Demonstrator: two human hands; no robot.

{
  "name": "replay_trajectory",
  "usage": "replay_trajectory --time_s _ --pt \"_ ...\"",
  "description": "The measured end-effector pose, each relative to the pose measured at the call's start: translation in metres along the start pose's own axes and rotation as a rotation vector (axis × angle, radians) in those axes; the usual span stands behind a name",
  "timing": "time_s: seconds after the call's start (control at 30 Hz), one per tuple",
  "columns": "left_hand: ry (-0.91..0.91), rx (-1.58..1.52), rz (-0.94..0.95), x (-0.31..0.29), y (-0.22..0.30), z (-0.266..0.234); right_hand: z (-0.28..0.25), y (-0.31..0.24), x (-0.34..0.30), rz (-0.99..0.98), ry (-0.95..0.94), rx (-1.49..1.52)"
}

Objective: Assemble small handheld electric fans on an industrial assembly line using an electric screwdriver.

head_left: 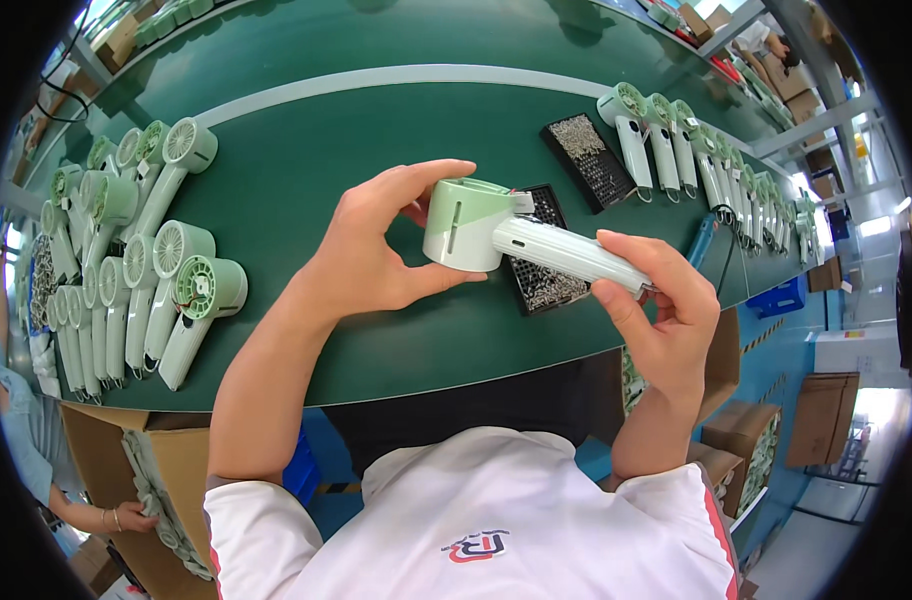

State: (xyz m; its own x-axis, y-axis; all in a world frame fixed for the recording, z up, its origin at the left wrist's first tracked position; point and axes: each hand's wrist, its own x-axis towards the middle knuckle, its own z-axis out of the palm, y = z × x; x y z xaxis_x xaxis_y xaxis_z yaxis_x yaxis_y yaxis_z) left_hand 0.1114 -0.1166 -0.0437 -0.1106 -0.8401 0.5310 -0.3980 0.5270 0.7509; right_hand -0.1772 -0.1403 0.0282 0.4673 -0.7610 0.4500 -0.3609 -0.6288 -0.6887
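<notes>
Table [376, 125] lies below the handheld fan [506, 236], which partly hides a black tray [547, 206] of small metal parts [554, 286]; if the handle [566, 252] swings against the tray, they could spill. Left hand [371, 235] makes a wide grip around the fan's round head [461, 228]; right hand [671, 300] pinches the handle's end, its grip narrow.

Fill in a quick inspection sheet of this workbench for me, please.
Surface: green bench with pale stripe.
Job's things: handheld fan; two black trays of small parts.
Clutter: more fans crowd the left side.
Hands: left hand holds the fan's round head, right hand its handle.
Cables: dark cable beside the blue tool.
Surroundings: cardboard boxes; another person's hand at the open box, lower left.
</notes>
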Motion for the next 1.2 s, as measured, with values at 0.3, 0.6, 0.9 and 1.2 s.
replay_trajectory --time_s 0.3,0.6,0.9,1.2 --pt "0.007 -0.039 -0.004 0.001 -0.001 0.003 0.0 -0.003 0.003 -0.033 0.023 -0.005" --pt "-0.015 0.053 -0.007 -0.002 0.0 -0.002 0.005 0.014 0.0 -0.042 -0.003 0.027" --pt "0.018 0.118 0.015 0.004 0.009 0.003 0.002 0.035 -0.011 0.176 -0.085 0.224" --pt "0.039 0.041 -0.021 -0.001 -0.006 0.002 0.017 0.041 -0.009 0.154 -0.008 0.446"
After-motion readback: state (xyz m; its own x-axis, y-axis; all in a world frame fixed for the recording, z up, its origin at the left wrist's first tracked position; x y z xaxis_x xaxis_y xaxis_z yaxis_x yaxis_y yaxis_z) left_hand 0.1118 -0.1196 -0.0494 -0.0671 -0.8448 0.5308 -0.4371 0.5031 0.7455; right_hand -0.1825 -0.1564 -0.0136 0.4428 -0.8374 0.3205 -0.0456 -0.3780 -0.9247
